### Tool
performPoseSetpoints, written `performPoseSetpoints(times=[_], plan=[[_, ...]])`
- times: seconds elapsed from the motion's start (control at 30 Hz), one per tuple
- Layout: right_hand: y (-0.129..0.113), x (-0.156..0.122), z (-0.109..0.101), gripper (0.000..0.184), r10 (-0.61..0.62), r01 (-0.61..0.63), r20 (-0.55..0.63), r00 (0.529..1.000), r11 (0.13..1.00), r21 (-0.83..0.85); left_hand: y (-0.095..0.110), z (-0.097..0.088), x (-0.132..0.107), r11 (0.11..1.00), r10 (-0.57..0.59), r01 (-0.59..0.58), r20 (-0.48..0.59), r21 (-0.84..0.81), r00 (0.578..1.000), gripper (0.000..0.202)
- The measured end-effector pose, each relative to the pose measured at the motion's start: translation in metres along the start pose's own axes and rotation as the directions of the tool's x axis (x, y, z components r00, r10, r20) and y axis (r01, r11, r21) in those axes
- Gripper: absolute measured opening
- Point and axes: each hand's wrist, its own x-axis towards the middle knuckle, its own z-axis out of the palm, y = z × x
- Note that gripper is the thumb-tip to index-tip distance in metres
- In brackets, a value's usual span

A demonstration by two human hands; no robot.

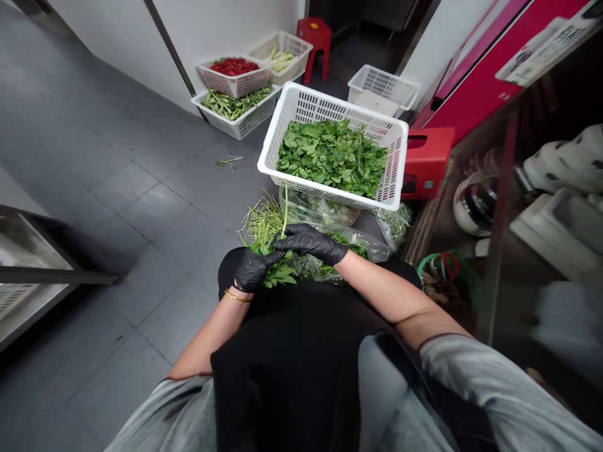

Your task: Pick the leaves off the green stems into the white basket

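A white plastic basket [301, 103] of green leaves stands directly ahead, with a red stool [426, 162] beside it and a clear plastic bag [372, 245] just nearer. The black-gloved left hand [254, 270] and right hand [308, 243] are closed on a bunch of leafy green stems [268, 229] above the bag.

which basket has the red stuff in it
The white basket by the wall, resting on the basket of green beans; no other basket holds anything red.
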Motion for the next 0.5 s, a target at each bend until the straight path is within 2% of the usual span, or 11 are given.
performPoseSetpoints(times=[0.1,0.17,0.2,0.27,0.33,0.37,0.4,0.43,0.5], plan=[[0.004,-0.003,-0.008,0.04,0.013,-0.005,0.132,0.991,0.998,-0.067,-0.006,-0.007,-0.001,0.996,-0.033,0.025,0.096,0.084,0.995,0.026],[0.006,-0.002,-0.022,0.037,0.018,0.003,0.177,0.984,0.993,-0.12,-0.011,-0.012,-0.004,0.995,-0.065,0.057,0.106,0.078,0.992,0.024],[0.006,-0.001,-0.03,0.037,0.01,0.009,0.148,0.989,0.992,-0.127,-0.013,-0.014,-0.005,0.996,-0.084,0.08,0.105,0.049,0.991,0.023],[0.007,0.001,-0.047,0.037,-0.046,0.039,-0.069,0.997,0.995,-0.093,-0.015,-0.016,-0.007,0.99,-0.127,0.134,0.12,-0.053,0.985,0.022],[0.01,0.004,-0.06,0.038,-0.088,0.078,-0.36,0.929,0.996,-0.041,-0.015,-0.016,-0.005,0.965,-0.163,0.198,0.2,-0.172,0.966,0.019],[0.013,0.004,-0.064,0.038,-0.08,0.078,-0.449,0.89,0.997,-0.022,-0.015,-0.015,-0.003,0.946,-0.172,0.232,0.254,-0.226,0.952,0.021],[0.016,0.003,-0.064,0.038,-0.065,0.07,-0.479,0.875,0.998,-0.006,-0.014,-0.013,-0.001,0.925,-0.176,0.262,0.302,-0.275,0.937,0.025],[0.019,0.002,-0.061,0.038,-0.047,0.057,-0.452,0.891,0.998,0.009,-0.014,-0.011,0.001,0.905,-0.176,0.288,0.339,-0.313,0.924,0.03],[0.025,-0.002,-0.048,0.04,-0.026,0.042,-0.294,0.955,0.998,0.048,-0.013,-0.007,0.005,0.884,-0.174,0.307,0.361,-0.352,0.916,0.035]])
